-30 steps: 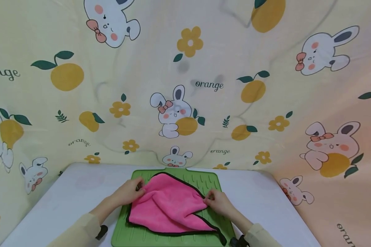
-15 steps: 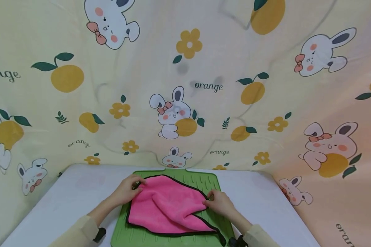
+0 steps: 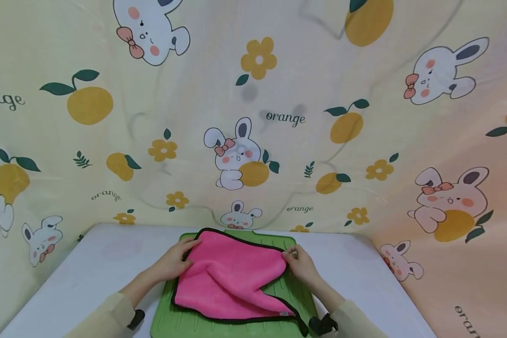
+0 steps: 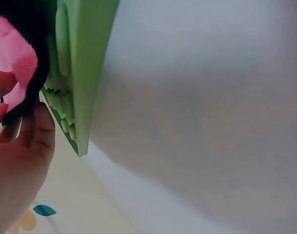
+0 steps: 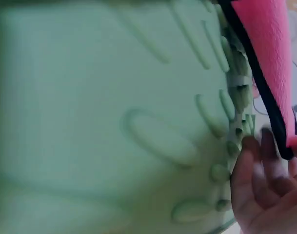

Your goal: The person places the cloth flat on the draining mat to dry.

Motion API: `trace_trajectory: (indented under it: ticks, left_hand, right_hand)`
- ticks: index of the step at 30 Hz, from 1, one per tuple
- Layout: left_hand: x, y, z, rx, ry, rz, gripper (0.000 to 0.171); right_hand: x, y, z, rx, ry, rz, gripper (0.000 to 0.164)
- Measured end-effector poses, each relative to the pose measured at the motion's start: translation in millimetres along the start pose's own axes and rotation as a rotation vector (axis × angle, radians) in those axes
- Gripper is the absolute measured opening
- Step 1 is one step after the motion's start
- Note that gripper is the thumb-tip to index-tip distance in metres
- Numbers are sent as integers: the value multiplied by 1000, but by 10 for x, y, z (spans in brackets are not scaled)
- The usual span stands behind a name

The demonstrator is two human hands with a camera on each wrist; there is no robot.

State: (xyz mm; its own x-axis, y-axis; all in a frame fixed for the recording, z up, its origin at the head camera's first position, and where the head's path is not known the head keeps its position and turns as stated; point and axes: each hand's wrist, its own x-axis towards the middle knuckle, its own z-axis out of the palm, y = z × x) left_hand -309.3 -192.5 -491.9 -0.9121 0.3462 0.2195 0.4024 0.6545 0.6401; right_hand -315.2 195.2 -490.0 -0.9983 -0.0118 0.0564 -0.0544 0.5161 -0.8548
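A pink cloth [image 3: 232, 267] with black edging lies creased over a green ridged mat [image 3: 194, 328] in the head view. At the cloth's upper left edge, my left hand [image 3: 172, 260] pinches it, thumb on top and fingers beneath the border, as the left wrist view shows with the cloth [image 4: 21, 58] beside the mat's rim. My right hand [image 3: 302, 265] pinches the upper right corner between thumb and fingers. In the right wrist view that corner of the cloth [image 5: 267, 53] is raised over the mat's ridges. The lower right corner has a black hanging loop [image 3: 302, 326].
The mat lies on a white table [image 3: 122, 253] that shows on both sides of it. Behind stands a curtain [image 3: 304, 84] printed with rabbits and oranges. Black bands [image 3: 137, 319] sit at both wrists below the sleeves.
The cloth's top edge has been pulled up and spread wider, its upper left corner now out past the left hand. The right hand has moved slightly up and away with its corner.
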Motion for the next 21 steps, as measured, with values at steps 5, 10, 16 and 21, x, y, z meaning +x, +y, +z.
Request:
trace_trajectory:
  ticks: [5,10,16,21]
  left_hand:
    - [18,22,13,27,-10,7,65]
    - [30,38,30,49,-17,-6,69]
    - [47,40,29,45,-30,-61,71]
    - [59,81,-4,44,-49,-71,70]
  right_hand:
    - [116,-33,7,281,-15,118,32]
    - [149,-50,23,569,-128,107,54]
    - [129,-15,90,654,-315,20,76]
    - [143,-8,141,544,-227,19,75]
